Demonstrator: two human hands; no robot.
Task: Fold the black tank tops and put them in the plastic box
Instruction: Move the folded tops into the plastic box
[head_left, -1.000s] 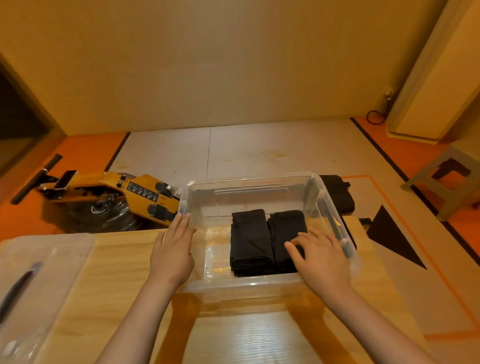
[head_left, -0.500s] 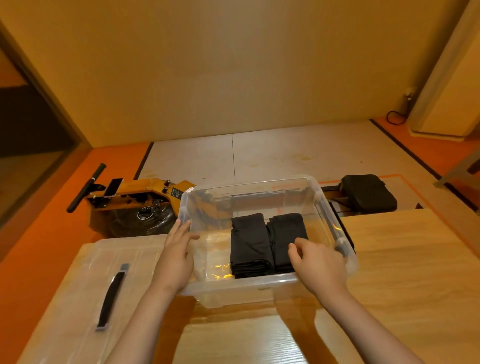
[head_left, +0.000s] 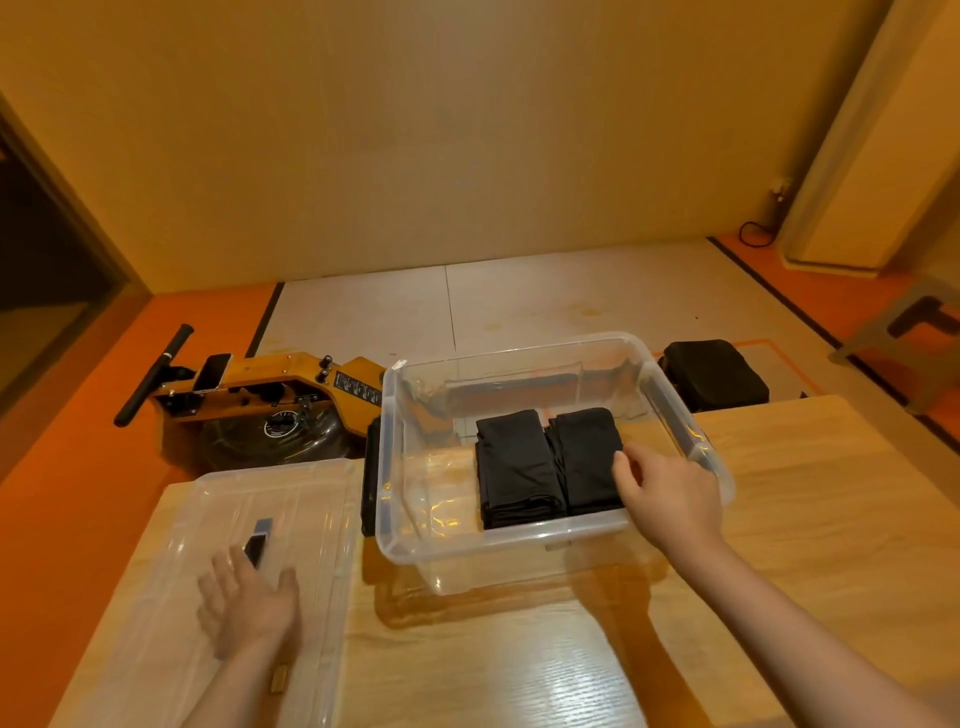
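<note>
The clear plastic box stands on the wooden table. Inside it lie two stacks of folded black tank tops side by side, the left stack and the right stack. My right hand reaches into the box's near right corner, and its bent fingers grip the right stack's right edge. My left hand lies with spread fingers on the clear lid, just below the lid's black handle. The lid rests flat on the table, left of the box.
An orange rowing machine sits on the floor beyond the table's far edge, with its black seat behind the box on the right. A grey stool stands at the far right. The table's right half is bare wood.
My left hand left the box's left wall and dropped onto the lid. My right hand stayed in the box and its fingers bent. The view swung left, showing the lid.
</note>
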